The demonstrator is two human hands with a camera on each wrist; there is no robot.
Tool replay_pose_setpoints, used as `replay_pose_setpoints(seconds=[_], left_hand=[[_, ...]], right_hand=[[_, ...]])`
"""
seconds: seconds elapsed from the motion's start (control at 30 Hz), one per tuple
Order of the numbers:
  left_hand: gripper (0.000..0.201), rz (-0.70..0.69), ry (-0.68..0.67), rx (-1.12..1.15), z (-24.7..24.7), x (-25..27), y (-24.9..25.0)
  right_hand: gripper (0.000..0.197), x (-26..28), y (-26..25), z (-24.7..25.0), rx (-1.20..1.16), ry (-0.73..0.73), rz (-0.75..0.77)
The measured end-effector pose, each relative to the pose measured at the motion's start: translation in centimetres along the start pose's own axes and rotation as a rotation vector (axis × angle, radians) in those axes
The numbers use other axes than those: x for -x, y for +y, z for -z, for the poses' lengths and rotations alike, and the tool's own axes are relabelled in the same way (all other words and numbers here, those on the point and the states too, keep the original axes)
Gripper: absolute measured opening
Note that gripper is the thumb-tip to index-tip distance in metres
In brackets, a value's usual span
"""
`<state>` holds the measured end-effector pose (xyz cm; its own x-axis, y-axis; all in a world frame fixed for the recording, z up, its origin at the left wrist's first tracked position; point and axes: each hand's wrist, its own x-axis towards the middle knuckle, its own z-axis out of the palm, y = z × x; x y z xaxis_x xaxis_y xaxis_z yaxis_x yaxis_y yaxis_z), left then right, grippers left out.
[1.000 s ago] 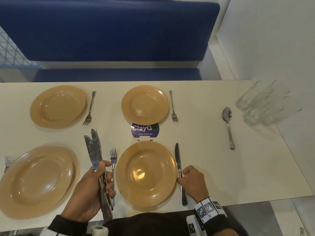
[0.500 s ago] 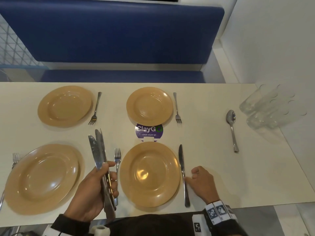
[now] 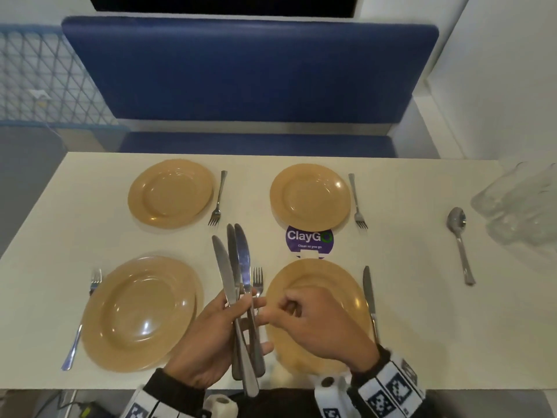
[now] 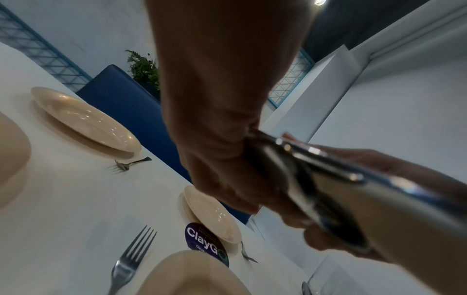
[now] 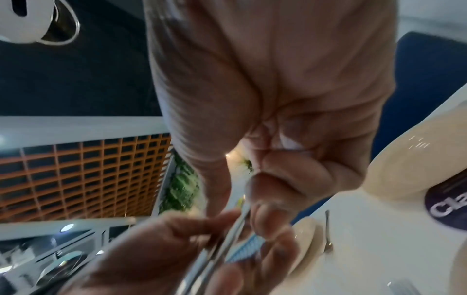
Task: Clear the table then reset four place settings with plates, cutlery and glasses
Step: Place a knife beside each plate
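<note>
We see a pale table [image 3: 407, 312] set in front of a blue padded bench [image 3: 250, 70], with a blue lattice screen [image 3: 45, 76] at the left and a white wall [image 3: 497, 86] at the right.

Going left to right along the near edge: a fork [image 3: 79, 324] lies just left of the near left plate [image 3: 140, 313]. Behind it sits the far left plate [image 3: 171, 193], with a second fork [image 3: 218, 199] just to its right. All four tan plates hold nothing.

Above the gap between the near plates our left hand [image 3: 208, 339] has its fingers curled around a bundle of three knives [image 3: 238, 285], blades pointing away from us, lifted off the table. A third fork [image 3: 257, 282] lies on the table partly behind them. Our right hand [image 3: 313, 324] hovers over the near right plate [image 3: 319, 276], its thumb and forefinger meeting at the knife handles; whether they already pinch one, we cannot tell.

A purple ClayGo sticker [image 3: 309, 239] sits between that plate and the far right plate [image 3: 310, 197], which has a fork [image 3: 357, 200] beside it. One knife [image 3: 370, 300] lies just right of the near right plate. Further right a spoon [image 3: 459, 242] lies alone, and clear glasses [image 3: 518, 203] stand clustered by the wall.
</note>
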<state>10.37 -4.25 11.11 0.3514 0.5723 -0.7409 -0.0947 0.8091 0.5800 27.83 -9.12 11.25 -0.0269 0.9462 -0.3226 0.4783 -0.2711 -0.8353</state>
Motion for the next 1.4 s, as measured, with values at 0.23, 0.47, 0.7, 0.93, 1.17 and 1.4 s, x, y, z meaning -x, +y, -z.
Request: replay_pose_setpoints(seconds=[0.23,0.47,0.7,0.93,1.17,1.4], left_hand=[[0.023,-0.037,-0.129,-0.033,5.0,1.2,3.3],[0.026,-0.081,0.087,0.001,16.6,1.1,6.6],[0.025,-0.119,0.133,0.0,25.9,0.8,9.9],[0.028,-0.127,0.059,-0.035,28.6,-0.1,12.2],[0.027,-0.13,0.011,-0.035,29.0,-0.4,12.6],[0.025,-0.132,0.033,-0.043,29.6,0.1,12.4]], right_hand=[[0.021,-3.7,-5.0,-5.2,-0.149,-0.098,-0.041],[0.023,-6.5,-4.5,-9.3,0.147,0.006,-0.184],[0.024,-8.1,-0.6,-17.7,0.173,0.055,-0.381],[0.004,-8.4,0.2,-20.3,0.123,0.223,-0.462],[0.012,-8.5,1.5,-21.6,0.153,0.324,-0.493],[0.016,-8.7,2.1,-22.4,0.135,0.348,-0.541]])
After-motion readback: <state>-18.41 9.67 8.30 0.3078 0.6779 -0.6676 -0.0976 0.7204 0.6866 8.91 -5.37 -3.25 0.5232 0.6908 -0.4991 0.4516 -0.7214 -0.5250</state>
